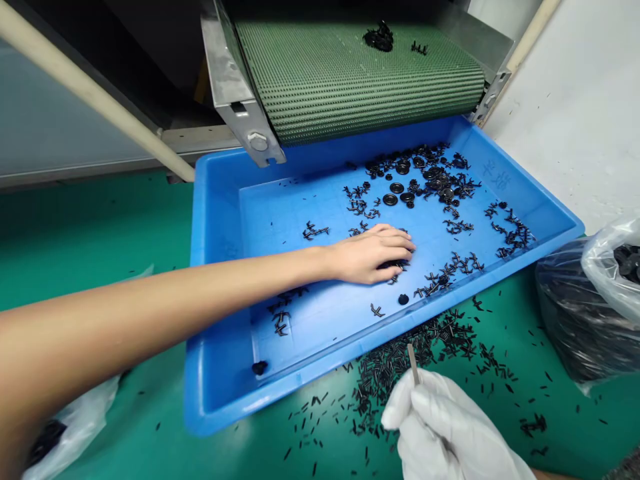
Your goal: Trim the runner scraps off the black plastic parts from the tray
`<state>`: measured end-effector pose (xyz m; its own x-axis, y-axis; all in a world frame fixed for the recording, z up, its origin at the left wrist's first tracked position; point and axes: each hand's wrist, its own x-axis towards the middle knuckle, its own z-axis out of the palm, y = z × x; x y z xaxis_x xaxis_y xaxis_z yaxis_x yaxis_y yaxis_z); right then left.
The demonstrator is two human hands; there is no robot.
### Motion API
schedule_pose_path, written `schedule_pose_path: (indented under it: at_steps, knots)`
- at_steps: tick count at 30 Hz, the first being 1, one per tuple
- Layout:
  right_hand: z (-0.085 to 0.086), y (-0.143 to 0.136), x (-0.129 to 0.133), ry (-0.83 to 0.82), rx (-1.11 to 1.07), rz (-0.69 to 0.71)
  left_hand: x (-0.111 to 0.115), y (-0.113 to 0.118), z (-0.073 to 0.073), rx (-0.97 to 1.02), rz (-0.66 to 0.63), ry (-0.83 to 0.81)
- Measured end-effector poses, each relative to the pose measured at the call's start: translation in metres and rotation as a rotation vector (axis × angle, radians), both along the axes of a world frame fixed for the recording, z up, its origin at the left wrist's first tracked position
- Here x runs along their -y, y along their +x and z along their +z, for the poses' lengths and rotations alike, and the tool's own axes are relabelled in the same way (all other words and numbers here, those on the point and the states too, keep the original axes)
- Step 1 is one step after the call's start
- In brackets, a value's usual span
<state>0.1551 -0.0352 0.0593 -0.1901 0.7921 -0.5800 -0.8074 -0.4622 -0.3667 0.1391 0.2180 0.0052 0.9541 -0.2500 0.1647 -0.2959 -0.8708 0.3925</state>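
My left hand (374, 255), bare, reaches palm down into the blue plastic bin (295, 213). Its fingers curl over small black plastic parts (396, 265), which show between thumb and fingers; the palm hides the rest. A white glove covers my right hand (440, 423), in front of the bin's near edge. It is closed on a thin, flat metal strip (413, 363) that points up, its lower end hidden in the fist. Branched black pieces (450, 267) and round black discs (397, 189) lie scattered in the bin, thickest towards the far right.
A green conveyor belt (360, 87) ends above the bin's far side, carrying a black clump (379, 37). Many short black bits (385, 373) litter the green floor (240, 450). Clear bags of black parts stand at right (590, 313) and lower left (83, 427). A white wall (580, 120) rises at right.
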Motion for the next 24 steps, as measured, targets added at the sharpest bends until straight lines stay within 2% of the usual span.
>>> schedule_pose_path:
  at_steps: [5, 9, 12, 18, 21, 24]
  knots:
    - [-0.002, 0.002, 0.005, 0.013, -0.006, 0.022, -0.029, -0.038, 0.014, -0.014, 0.204, 0.021]
    - [-0.001, 0.002, 0.005, -0.001, -0.018, 0.02, -0.032, -0.056, 0.014, -0.14, 0.347, 0.114]
    - [-0.004, -0.001, 0.004, -0.013, -0.043, 0.019, -0.021, -0.047, 0.008, -0.232, 0.387, 0.136]
    - [-0.011, -0.006, 0.008, -0.033, 0.01, 0.0, 0.005, -0.002, 0.009, -0.228, 0.406, 0.118]
    - [-0.01, -0.005, 0.009, -0.006, 0.016, 0.019, 0.007, 0.009, 0.009, -0.206, 0.367, 0.13]
    - [-0.007, -0.003, 0.008, 0.014, -0.001, 0.014, 0.005, 0.01, 0.005, -0.187, 0.263, 0.167]
